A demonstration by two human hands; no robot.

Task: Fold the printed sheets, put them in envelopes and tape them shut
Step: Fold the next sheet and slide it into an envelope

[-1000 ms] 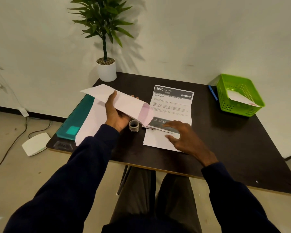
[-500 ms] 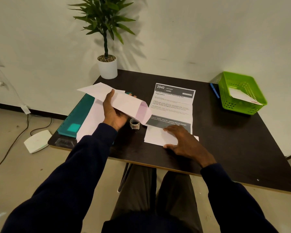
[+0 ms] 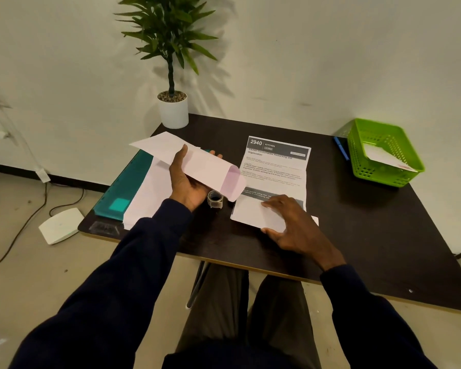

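Tape roll [image 3: 215, 198] taken as reference point, standing on the dark table [image 3: 370, 235] near the front edge; all positions given relative to it.

Left hand [image 3: 188, 182] sits just left of the roll and raised above the table, fingers clenched around a pale envelope [image 3: 197, 163], thumb on top, fingertips showing past the far edge; envelope runs diagonally, its open end with the pinkish flap hanging directly over the roll, its other end pointing away to the far left.

Right hand [image 3: 294, 226] lies to the right of the roll, palm down, fingers spread and pressing flat on the folded lower portion of the printed sheet [image 3: 276, 166]; nothing is grasped, the hand rests on the paper only; the bottom part of the sheet is turned up, white reverse showing, with a further corner of white paper visible beyond the wrist. Printed heading "2940 KITCHEN" lies at the far end of the sheet, well beyond and right of the roll.

Left of the roll: loose white sheets [image 3: 147, 193] resting partly on a teal folder [image 3: 123, 187] at the table's left edge.

Far behind the roll, slightly left: potted plant [image 3: 172, 107] at the table's back corner.

Far right of the roll: green basket [image 3: 383, 155] containing paper, a blue pen [image 3: 341, 148] just beside it on the near-left side.
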